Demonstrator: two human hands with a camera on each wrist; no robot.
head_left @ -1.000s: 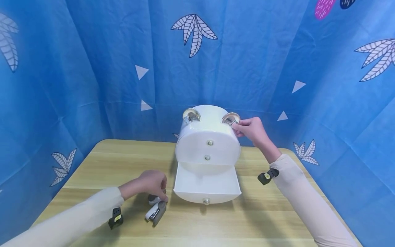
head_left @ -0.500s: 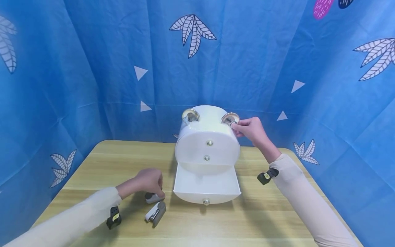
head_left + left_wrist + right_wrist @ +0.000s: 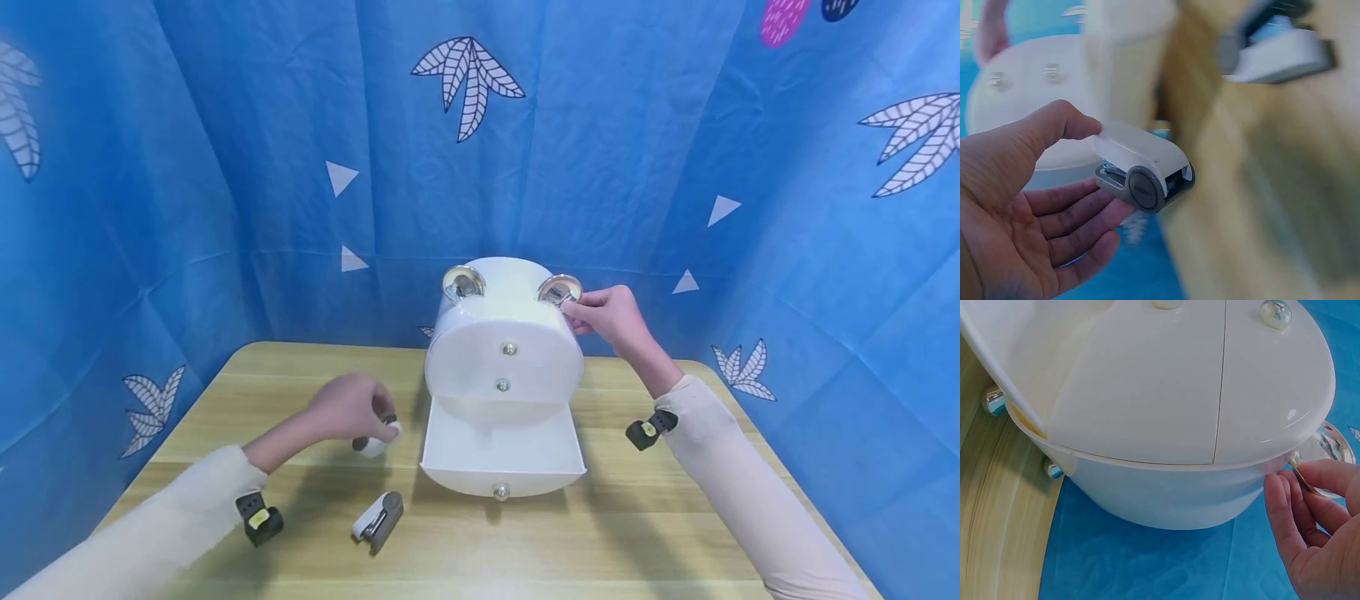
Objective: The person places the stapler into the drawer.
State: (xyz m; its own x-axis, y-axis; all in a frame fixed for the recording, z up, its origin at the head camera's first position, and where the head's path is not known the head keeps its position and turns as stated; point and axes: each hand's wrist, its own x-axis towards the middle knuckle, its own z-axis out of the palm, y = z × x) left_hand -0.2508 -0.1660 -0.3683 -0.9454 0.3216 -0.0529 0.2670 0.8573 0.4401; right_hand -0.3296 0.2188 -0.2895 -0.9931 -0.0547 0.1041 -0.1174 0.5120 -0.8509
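Note:
My left hand (image 3: 347, 408) pinches a small white-and-grey stapler (image 3: 1141, 153) between thumb and fingers, raised over the table left of a white drawer box (image 3: 487, 358). A second stapler (image 3: 378, 521) of the same look lies on the table nearer to me. The box has two shiny ear-shaped discs on top, and its bottom drawer (image 3: 465, 481) is pulled out with a bare floor. At the box's right side my right hand (image 3: 607, 317) pinches the edge of the right metallic disc (image 3: 1325, 450) between thumb and fingers.
Two upper drawers with round knobs (image 3: 510, 349) are closed. The wooden table (image 3: 285, 392) runs back to a blue patterned curtain (image 3: 600, 167), which encloses it behind and at both sides. The open drawer juts toward me.
My left hand has lifted the stapler off the table and moved it back, away from the other stapler. The right hand stays on the disc; the box has not moved.

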